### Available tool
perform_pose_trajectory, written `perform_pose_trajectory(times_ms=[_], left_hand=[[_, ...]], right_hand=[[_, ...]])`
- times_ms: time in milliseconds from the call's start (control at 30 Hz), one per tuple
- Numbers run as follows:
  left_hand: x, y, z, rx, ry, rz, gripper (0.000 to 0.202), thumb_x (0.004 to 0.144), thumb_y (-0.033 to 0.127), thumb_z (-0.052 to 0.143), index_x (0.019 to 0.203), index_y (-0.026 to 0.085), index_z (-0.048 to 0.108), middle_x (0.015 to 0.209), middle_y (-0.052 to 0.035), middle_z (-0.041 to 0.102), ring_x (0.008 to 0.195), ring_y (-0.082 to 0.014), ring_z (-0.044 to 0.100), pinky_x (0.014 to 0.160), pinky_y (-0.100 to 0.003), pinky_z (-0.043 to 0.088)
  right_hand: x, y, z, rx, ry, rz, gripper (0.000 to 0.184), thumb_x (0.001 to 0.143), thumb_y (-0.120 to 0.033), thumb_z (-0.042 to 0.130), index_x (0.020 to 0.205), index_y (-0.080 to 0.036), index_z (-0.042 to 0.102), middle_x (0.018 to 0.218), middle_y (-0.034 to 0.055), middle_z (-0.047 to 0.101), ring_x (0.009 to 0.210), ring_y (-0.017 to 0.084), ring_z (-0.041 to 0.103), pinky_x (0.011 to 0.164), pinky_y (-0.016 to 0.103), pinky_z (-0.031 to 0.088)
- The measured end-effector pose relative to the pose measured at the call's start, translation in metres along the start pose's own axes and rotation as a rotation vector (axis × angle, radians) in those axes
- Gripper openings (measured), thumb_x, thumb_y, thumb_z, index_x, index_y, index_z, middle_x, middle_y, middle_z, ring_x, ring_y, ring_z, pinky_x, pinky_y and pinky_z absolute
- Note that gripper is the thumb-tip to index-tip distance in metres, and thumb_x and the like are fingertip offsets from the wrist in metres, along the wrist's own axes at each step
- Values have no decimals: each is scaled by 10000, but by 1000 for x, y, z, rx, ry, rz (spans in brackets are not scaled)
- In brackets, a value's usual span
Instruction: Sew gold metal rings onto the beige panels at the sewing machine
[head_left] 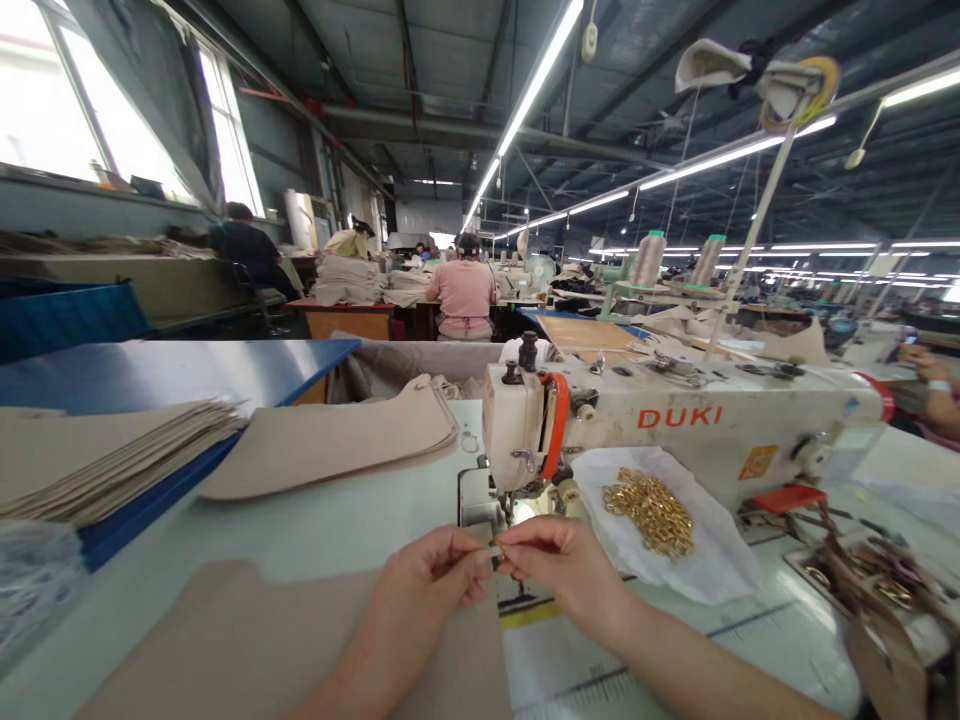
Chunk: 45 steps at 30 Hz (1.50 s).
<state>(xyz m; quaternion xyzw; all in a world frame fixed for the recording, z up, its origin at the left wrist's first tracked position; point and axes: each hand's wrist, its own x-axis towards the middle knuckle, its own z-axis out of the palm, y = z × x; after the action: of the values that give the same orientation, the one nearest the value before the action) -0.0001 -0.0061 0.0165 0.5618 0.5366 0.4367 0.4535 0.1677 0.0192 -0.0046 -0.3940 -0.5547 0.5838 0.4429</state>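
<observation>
My left hand (427, 590) and my right hand (562, 565) meet fingertip to fingertip just in front of the needle of a white sewing machine (615, 420). Both are closed in a pinch. A small item (493, 551) shows between the fingertips, too little of it visible to name. Under my left hand and wrist lies a flat beige fabric panel (247, 640) on the pale table. To the right of my right hand, a heap of small gold metal pieces (651, 510) rests on a white cloth (720, 560).
More beige panels (337, 440) lie left of the machine, and a stack of them (127, 460) sits on a blue surface. At right is a tray (825, 590) with straps and metal rings. A ruler scale (592, 690) runs along the table. Other people work at tables beyond.
</observation>
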Motion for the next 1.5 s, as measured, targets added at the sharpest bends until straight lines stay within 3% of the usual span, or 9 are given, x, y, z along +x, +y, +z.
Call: perform_pose_trajectory(times_ms=[233,333,467,700,900,1067,1233,1433,1500], left_hand=[[1,4,-1,-147,-160,-112,410,530,547,772,616,183,605,499,26,643,440,-122,571,478,-240,455],[4,3,-4,-197,-167,-146,480,486,575,809,639,175,592,517,18,667,439,-119,588,472,-228,459],[7,-3,-8,-326,-141,-194,515,564,631,762,708,160,611,566,-7,696,487,-117,619,482,-204,461],[6,-4,-3,-479,-193,-317,445,496,380,888,795,163,639,603,24,667,522,-80,573,526,-185,459],[-1,3,-6,-449,-274,-280,270,580,292,818,699,147,625,641,7,641,614,-103,590,589,-194,461],[0,5,-6,-244,-266,-211,149,550,219,702,620,162,584,594,35,580,577,-111,526,571,-227,420],[3,-1,-7,2,-219,-80,76,538,193,591,599,173,551,590,48,525,589,-120,460,545,-239,339],[5,-10,-11,58,-182,-60,89,563,215,591,640,176,569,590,40,540,589,-135,472,550,-253,340],[4,-8,-10,27,-167,-58,92,568,222,608,638,182,562,608,36,550,604,-140,488,565,-254,359]], right_hand=[[6,-5,3,14,-121,41,311,556,-392,838,640,-184,623,578,-44,616,540,119,597,568,253,488],[9,-7,4,68,-170,104,355,531,-410,853,640,-170,615,541,-42,615,507,113,587,549,249,479],[6,-6,3,207,-128,152,397,517,-429,873,670,-155,631,588,-23,651,536,116,617,588,259,494],[1,-4,5,284,-70,168,420,517,-456,873,689,-149,645,656,14,689,583,127,639,612,263,501],[-4,-5,7,236,-178,139,409,548,-473,852,690,-164,624,629,-13,659,611,140,644,638,278,507],[-10,-4,9,165,-245,37,360,633,-457,802,755,-188,596,679,-21,646,641,138,622,650,276,488],[-18,-2,11,-91,-179,-97,285,660,-250,784,865,-205,591,714,-37,605,667,132,564,646,257,449],[-20,-8,7,-314,-140,-307,34,776,-176,630,768,-190,599,758,-3,619,710,143,585,668,254,452],[-20,-10,5,-404,-129,-393,67,809,-167,585,751,-187,612,763,6,620,710,140,585,673,248,448]])
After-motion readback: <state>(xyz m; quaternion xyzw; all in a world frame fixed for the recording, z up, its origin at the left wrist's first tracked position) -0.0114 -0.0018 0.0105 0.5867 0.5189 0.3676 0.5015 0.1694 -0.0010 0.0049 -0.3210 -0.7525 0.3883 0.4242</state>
